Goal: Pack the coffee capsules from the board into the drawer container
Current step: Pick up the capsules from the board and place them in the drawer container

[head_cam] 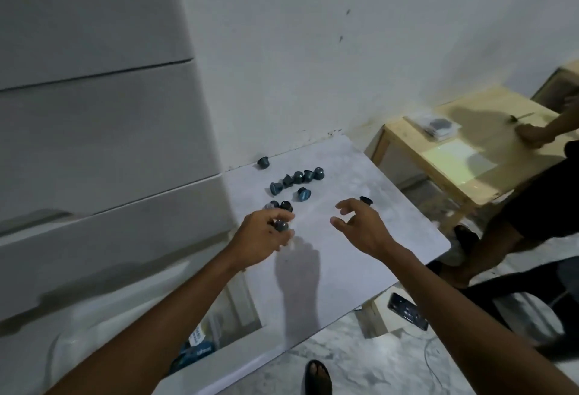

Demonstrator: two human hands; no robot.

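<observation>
Several dark blue coffee capsules (297, 180) lie scattered on the far part of a pale marbled board (351, 247). One capsule (263, 162) sits alone at the board's back edge by the wall. My left hand (262, 239) is over the board's left side, its fingers closed on a capsule (281, 225). Two more capsules (283, 205) lie just beyond its fingertips. My right hand (360, 227) hovers open with fingers spread, and a single capsule (366, 199) lies just behind it. The white drawer unit (94, 150) stands at the left with drawer fronts stacked.
A person's arm (539, 131) and leg reach over a wooden table (463, 156) at the right. A phone (407, 311) lies on a low stool under the board's edge. My sandalled foot (318, 377) is on the marbled floor. A blue packet (197, 350) lies below the board.
</observation>
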